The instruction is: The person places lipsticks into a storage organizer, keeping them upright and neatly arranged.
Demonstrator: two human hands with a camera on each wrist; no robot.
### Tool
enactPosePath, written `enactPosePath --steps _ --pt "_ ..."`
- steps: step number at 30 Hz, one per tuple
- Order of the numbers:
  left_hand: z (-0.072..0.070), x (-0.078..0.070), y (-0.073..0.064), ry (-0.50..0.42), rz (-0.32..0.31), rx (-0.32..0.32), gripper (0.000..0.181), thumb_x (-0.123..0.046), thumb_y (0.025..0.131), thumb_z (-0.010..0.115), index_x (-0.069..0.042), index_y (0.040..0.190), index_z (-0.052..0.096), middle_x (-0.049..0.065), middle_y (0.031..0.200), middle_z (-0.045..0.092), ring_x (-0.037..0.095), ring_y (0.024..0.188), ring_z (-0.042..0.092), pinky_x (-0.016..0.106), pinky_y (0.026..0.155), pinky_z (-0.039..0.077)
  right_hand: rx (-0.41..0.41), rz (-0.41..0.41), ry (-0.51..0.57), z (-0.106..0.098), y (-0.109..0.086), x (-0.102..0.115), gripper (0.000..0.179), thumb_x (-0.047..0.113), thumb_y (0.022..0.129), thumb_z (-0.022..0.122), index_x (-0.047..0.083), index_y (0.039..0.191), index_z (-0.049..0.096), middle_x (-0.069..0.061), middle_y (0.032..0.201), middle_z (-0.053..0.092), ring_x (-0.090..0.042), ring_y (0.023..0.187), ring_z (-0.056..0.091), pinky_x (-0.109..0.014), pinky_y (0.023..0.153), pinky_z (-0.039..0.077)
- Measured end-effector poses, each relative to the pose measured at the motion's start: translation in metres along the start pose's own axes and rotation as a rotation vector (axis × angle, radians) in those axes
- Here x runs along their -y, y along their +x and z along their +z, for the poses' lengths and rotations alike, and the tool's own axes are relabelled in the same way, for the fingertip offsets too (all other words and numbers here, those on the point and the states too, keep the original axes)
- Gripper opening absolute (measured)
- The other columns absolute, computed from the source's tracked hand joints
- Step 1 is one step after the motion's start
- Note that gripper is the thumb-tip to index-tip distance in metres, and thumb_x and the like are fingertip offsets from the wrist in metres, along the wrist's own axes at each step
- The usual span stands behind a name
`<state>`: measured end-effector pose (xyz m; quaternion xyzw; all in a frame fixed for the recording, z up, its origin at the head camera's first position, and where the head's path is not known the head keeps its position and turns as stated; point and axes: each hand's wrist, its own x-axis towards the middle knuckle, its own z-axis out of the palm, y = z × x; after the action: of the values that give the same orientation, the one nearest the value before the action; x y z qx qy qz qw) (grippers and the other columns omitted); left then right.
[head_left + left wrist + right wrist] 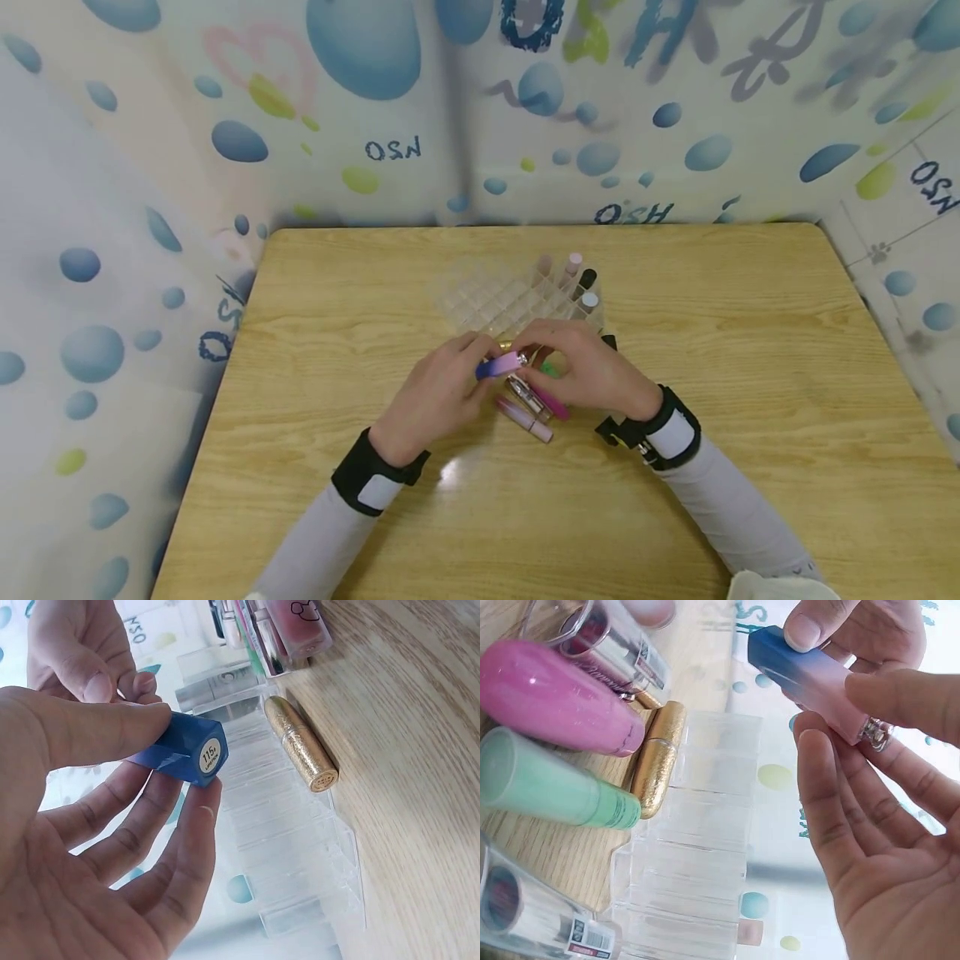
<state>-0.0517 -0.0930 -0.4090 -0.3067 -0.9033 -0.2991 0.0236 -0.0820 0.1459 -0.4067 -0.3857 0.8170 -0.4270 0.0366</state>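
Observation:
A lipstick tube (502, 365), fading from blue to pink, is held above the table between both hands. My left hand (442, 387) pinches its blue end, whose round label (211, 754) reads 115 in the left wrist view. Thumb and fingers of my right hand (581, 367) grip the pink end, near a silvery ornate tip (876, 733). Below the hands lie a gold lipstick (660, 761), a bright pink tube (562, 697), a green tube (555, 780), a clear-and-silver tube (528, 398) and a pale pink lip gloss (525, 419).
Just beyond the hands stands a clear compartment organizer (480, 304). Several tubes stand upright at its right end, among them a black-capped one (588, 279) and a white-capped one (589, 300). The wooden table (337, 292) meets a patterned wall covering (420, 183) at its back edge.

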Motion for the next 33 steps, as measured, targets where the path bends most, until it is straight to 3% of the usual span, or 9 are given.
enactPosePath --steps 13,20,33 --pt "0.007 -0.002 0.001 -0.050 -0.030 0.018 0.023 -0.015 0.088 0.076 -0.013 0.109 0.064 0.000 0.100 0.069 0.017 0.086 0.069 0.026 0.064 0.052 -0.022 -0.034 0.046 0.003 0.001 0.001 0.020 0.016 0.092 0.076 0.013 0.112 0.076 0.008 0.106 0.073 -0.005 0.090 0.068 -0.030 0.076 0.060" --pt "0.008 -0.005 0.001 -0.018 -0.043 0.002 0.024 -0.023 0.089 0.077 -0.016 0.107 0.063 0.003 0.096 0.074 0.018 0.081 0.071 0.027 0.055 0.051 -0.020 -0.041 0.040 0.002 0.001 0.004 0.019 0.019 0.093 0.076 0.014 0.111 0.077 0.011 0.106 0.072 -0.003 0.091 0.066 -0.028 0.078 0.059" --pt "0.009 -0.007 0.001 -0.021 -0.064 0.007 0.028 -0.026 0.091 0.078 -0.014 0.112 0.065 0.005 0.093 0.074 0.014 0.076 0.067 0.029 0.058 0.053 -0.049 -0.097 0.013 0.002 0.002 0.012 0.023 0.018 0.092 0.077 0.012 0.115 0.077 0.006 0.111 0.073 -0.005 0.095 0.066 -0.034 0.071 0.061"
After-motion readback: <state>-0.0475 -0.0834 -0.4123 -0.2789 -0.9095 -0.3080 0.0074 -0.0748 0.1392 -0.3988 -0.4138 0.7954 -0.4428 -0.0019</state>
